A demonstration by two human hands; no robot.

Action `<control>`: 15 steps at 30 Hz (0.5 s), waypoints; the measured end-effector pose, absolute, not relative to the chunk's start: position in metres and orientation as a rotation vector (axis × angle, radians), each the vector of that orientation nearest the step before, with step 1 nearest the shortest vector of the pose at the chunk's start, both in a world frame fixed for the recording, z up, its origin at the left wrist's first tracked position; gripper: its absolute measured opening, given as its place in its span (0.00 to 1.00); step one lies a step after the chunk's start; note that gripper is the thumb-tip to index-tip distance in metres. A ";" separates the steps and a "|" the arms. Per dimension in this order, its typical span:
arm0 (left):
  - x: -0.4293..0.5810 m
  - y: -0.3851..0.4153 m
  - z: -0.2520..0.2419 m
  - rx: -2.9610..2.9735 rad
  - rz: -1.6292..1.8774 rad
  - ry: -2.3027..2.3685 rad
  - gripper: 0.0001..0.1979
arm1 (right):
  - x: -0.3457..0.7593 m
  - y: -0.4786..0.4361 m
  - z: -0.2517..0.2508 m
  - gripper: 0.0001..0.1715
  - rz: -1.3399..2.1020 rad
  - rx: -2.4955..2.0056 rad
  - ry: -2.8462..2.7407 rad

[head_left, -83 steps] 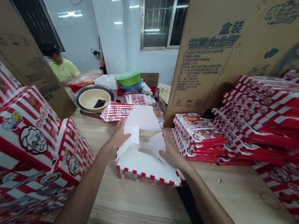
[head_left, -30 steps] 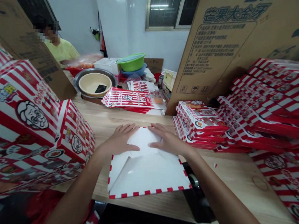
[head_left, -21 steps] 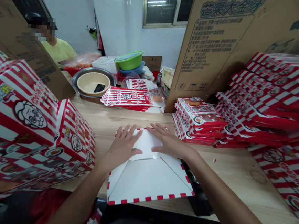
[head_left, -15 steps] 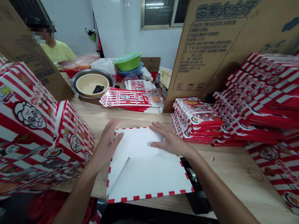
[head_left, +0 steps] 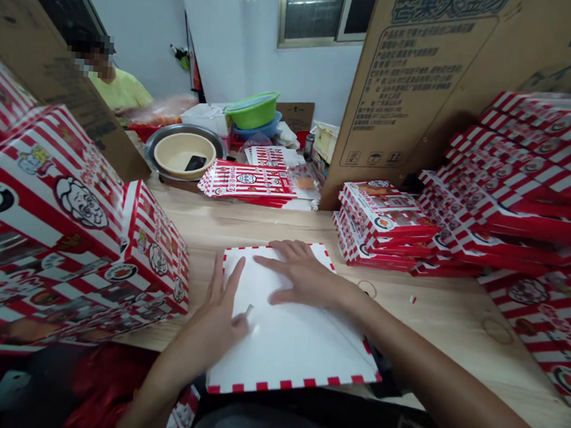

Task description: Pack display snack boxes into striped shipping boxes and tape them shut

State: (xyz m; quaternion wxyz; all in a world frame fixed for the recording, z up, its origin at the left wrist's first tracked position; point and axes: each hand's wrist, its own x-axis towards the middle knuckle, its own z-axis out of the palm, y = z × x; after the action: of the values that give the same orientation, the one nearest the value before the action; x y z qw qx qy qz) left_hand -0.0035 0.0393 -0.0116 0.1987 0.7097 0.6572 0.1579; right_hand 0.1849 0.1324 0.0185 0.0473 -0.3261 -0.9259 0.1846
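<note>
A white sheet with a red-and-white striped edge (head_left: 299, 347) lies flat on the wooden table in front of me. It may be a flat paper bag or box blank; its kind is not clear. My left hand (head_left: 215, 317) rests on its left side, fingers stretched out and thumb bent beside a small light tab or crease. Flat on the upper part of the sheet is my right hand (head_left: 305, 278), with spread fingers. Neither hand grips anything. The right hand and forearm hide part of the sheet's right side.
Striped boxes (head_left: 83, 205) stack up at left; flatter striped packs (head_left: 383, 225) pile at right beside an upright cardboard panel (head_left: 402, 117). Farther back are striped packets (head_left: 248, 181), a cream bowl (head_left: 172, 152) holding a black phone-like object and a green basin (head_left: 251, 112). A person in yellow (head_left: 122, 92) is at far left.
My right hand has slid left across the sheet. My left hand has come nearer and onto the sheet's left side. The raised diagonal fold now lies nearly flat. The view has shifted slightly.
</note>
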 end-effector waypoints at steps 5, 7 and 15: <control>0.001 0.036 -0.018 1.972 0.603 1.834 0.40 | 0.193 0.134 0.022 0.43 0.644 -1.009 -2.850; -0.002 0.036 -0.014 1.918 0.672 1.761 0.36 | 0.197 0.131 0.023 0.41 0.704 -0.952 -2.854; -0.025 0.010 -0.016 0.962 1.125 1.594 0.38 | 0.237 0.097 0.000 0.36 0.754 -1.485 -1.831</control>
State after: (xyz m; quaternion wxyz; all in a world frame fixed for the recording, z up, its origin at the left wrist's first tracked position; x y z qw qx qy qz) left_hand -0.0251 0.0105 -0.0156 0.4645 0.3915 0.6490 0.4580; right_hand 0.2373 0.0965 0.0002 0.3272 -0.5670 -0.6990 0.2878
